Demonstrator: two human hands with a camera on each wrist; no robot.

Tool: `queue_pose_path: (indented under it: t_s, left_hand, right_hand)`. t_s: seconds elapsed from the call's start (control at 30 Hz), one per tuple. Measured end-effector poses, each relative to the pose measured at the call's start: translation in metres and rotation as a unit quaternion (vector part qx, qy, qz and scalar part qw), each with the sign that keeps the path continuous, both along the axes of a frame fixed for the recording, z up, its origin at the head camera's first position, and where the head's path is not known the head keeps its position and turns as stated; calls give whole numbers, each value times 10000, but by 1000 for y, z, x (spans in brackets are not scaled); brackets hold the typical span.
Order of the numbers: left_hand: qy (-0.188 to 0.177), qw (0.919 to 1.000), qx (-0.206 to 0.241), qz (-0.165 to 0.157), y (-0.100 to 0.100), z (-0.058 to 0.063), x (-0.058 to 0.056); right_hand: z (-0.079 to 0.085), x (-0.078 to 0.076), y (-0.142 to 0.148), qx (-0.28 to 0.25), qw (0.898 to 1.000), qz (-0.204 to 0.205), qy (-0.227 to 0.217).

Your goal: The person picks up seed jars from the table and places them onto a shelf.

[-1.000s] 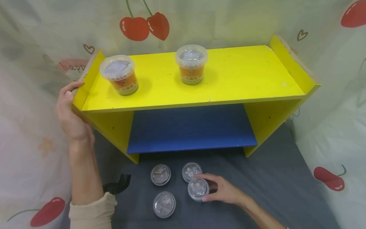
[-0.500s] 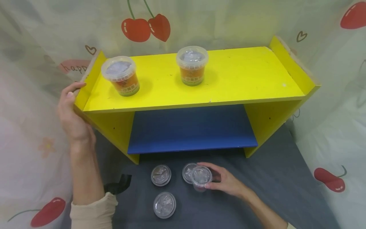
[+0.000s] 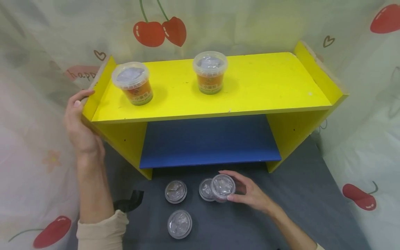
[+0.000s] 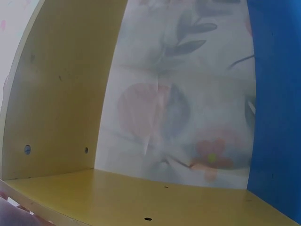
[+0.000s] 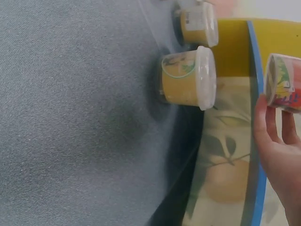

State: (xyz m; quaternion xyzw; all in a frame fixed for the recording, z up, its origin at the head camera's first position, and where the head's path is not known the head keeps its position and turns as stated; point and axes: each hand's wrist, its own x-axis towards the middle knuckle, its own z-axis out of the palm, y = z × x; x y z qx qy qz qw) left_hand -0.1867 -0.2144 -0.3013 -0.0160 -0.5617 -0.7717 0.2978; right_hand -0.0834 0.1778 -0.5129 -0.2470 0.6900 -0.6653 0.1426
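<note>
In the head view my left hand [image 3: 82,125] grips the top left side panel of a yellow shelf unit [image 3: 265,81]. My right hand [image 3: 250,192] pinches a small clear-lidded plastic tub [image 3: 223,185] between thumb and fingers. The right wrist view shows that tub [image 5: 288,82] lifted off the cloth, its red and green label visible. Beside it in the head view stands another lidded tub [image 3: 205,190], partly covered by the held one. Two more lidded tubs stand to the left, one farther back [image 3: 175,191] and one nearer [image 3: 180,224].
On the yellow top board stand two orange-labelled tubs, one at the left [image 3: 137,88] and one in the middle [image 3: 210,78]. A blue shelf board [image 3: 210,142] lies below. Grey cloth [image 3: 300,208] covers the table, and a printed curtain [image 3: 250,27] hangs behind.
My right hand has raised the tub off the cloth and carried it away from me and slightly right. The left hand stays on the shelf unit's side.
</note>
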Motion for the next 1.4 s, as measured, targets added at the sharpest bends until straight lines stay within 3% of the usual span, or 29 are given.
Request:
queue_pose_path:
  t_s: [0.33, 0.67, 1.13, 1.4]
  left_hand:
    - [27, 10000, -1, -8, -2, -2, 0]
    - [24, 10000, -60, 42, -1, -1, -1]
    - [154, 9997, -149, 107, -1, -1, -1]
    - [152, 9998, -126, 87, 0, -1, -1]
  right_hand:
    - [8, 1, -1, -497, 9986, 119, 112]
    - [19, 4, 1, -598, 9950, -383, 706]
    - [36, 2, 0, -1129, 9881, -245, 1018]
    - [46, 4, -2, -1299, 9827, -466, 1239]
